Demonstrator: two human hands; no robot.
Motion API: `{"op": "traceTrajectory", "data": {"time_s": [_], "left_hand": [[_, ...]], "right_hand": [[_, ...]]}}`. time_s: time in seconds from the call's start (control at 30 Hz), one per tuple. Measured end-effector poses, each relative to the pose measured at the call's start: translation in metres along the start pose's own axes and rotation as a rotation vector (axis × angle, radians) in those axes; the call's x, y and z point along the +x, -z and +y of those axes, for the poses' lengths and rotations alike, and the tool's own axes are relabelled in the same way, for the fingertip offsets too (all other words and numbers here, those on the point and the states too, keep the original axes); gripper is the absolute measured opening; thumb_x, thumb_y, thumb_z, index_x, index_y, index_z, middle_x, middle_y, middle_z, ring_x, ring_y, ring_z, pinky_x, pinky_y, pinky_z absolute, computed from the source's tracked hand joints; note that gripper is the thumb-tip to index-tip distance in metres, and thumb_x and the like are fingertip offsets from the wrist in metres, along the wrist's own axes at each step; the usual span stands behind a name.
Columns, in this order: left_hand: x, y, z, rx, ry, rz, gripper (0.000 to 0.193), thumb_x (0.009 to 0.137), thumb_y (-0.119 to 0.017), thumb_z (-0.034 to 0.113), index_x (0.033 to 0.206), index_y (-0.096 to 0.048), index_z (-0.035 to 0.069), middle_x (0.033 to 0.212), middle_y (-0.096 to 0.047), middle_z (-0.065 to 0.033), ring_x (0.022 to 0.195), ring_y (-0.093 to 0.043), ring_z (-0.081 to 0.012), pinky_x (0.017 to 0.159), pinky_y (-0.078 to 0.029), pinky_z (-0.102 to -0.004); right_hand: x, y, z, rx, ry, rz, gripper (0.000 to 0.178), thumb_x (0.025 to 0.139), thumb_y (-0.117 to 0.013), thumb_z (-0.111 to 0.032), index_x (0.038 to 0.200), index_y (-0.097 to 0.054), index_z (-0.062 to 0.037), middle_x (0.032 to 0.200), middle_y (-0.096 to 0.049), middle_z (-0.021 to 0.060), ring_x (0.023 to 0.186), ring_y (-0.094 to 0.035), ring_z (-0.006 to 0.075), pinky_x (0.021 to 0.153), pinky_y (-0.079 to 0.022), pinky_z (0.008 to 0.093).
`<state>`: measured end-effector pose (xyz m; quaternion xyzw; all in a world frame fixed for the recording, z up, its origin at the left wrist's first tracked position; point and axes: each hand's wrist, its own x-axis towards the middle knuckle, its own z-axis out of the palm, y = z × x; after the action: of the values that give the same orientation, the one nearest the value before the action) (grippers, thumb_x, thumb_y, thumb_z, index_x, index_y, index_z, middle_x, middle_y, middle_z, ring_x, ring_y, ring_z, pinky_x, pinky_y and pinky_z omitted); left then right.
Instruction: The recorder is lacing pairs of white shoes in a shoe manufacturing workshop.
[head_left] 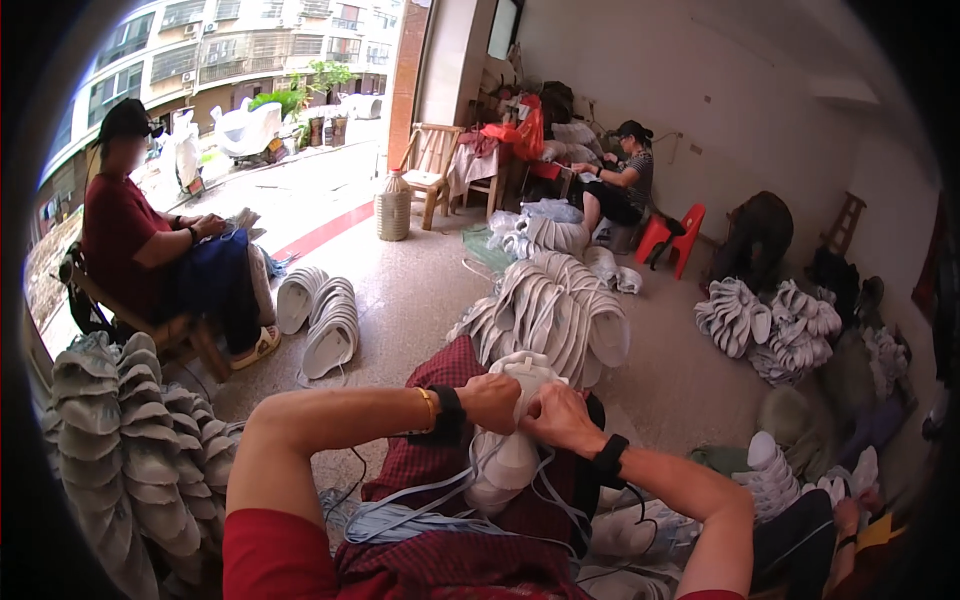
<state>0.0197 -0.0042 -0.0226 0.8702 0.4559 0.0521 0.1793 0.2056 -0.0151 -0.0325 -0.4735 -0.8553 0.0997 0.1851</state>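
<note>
A white shoe upper (503, 462) lies over my lap, its far end (530, 368) showing beyond my hands. My left hand (490, 402) is closed on the upper's left edge. On the other side my right hand (563, 415) is closed too, fingers pinched at the upper close to the left hand; what exactly sits between these fingertips is hidden. Pale blue shoelaces (405, 522) lie in a bundle across my lap, and loose strands hang beside the upper. Beneath is a dark red checked cloth (425, 470).
Stacked shoe uppers (550, 310) stand on the floor ahead, with more stacks (130, 450) at left and a pile (770, 325) at right. A seated person (150, 220) works at left; others are farther back. A red chair (675, 240) and a large bottle (393, 208) stand beyond.
</note>
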Motion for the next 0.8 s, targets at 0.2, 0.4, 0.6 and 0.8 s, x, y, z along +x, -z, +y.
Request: {"op": "traceTrajectory", "data": {"time_s": [0.2,0.4,0.6,0.8], "left_hand": [[0.01,-0.021,-0.023,0.099,-0.053,-0.014,0.025,0.067,-0.07,0.019,0.069,-0.07,-0.006,0.068,-0.068,-0.0226,0.07,-0.073,-0.0334,0.061,-0.058,-0.0435],[-0.015,-0.005,-0.011,0.01,-0.372,0.226,0.014,0.074,-0.06,0.006,0.066,-0.062,-0.005,0.06,-0.055,-0.0261,0.054,-0.061,-0.0369,0.051,-0.047,-0.046],[0.02,-0.013,-0.028,0.143,-0.369,0.617,0.014,0.083,-0.055,0.005,0.071,-0.061,-0.001,0.071,-0.065,-0.0179,0.06,-0.064,-0.0352,0.054,-0.051,-0.044],[0.008,0.077,0.031,-0.945,-0.09,0.42,0.023,0.102,-0.051,0.024,0.102,-0.055,0.001,0.073,-0.063,-0.0081,0.054,-0.06,-0.0128,0.045,-0.048,-0.029]], "right_hand": [[0.031,0.013,0.008,0.057,0.115,0.455,0.021,0.073,-0.069,-0.021,0.065,-0.066,-0.002,0.073,-0.062,0.0172,0.075,-0.062,0.0334,0.066,-0.049,0.044],[0.001,0.004,0.029,0.448,-0.001,0.319,0.024,0.083,-0.069,-0.022,0.08,-0.067,0.002,0.076,-0.061,0.0125,0.068,-0.061,0.0215,0.064,-0.048,0.0342],[-0.006,-0.006,0.019,0.46,0.071,0.257,0.024,0.083,-0.068,-0.022,0.081,-0.066,0.0023,0.076,-0.06,0.0103,0.073,-0.06,0.022,0.068,-0.048,0.0347],[0.006,-0.008,0.047,0.687,0.004,0.355,0.029,0.09,-0.063,-0.024,0.081,-0.066,0.0023,0.068,-0.058,0.0011,0.068,-0.051,0.0062,0.06,-0.044,0.0287]]}}
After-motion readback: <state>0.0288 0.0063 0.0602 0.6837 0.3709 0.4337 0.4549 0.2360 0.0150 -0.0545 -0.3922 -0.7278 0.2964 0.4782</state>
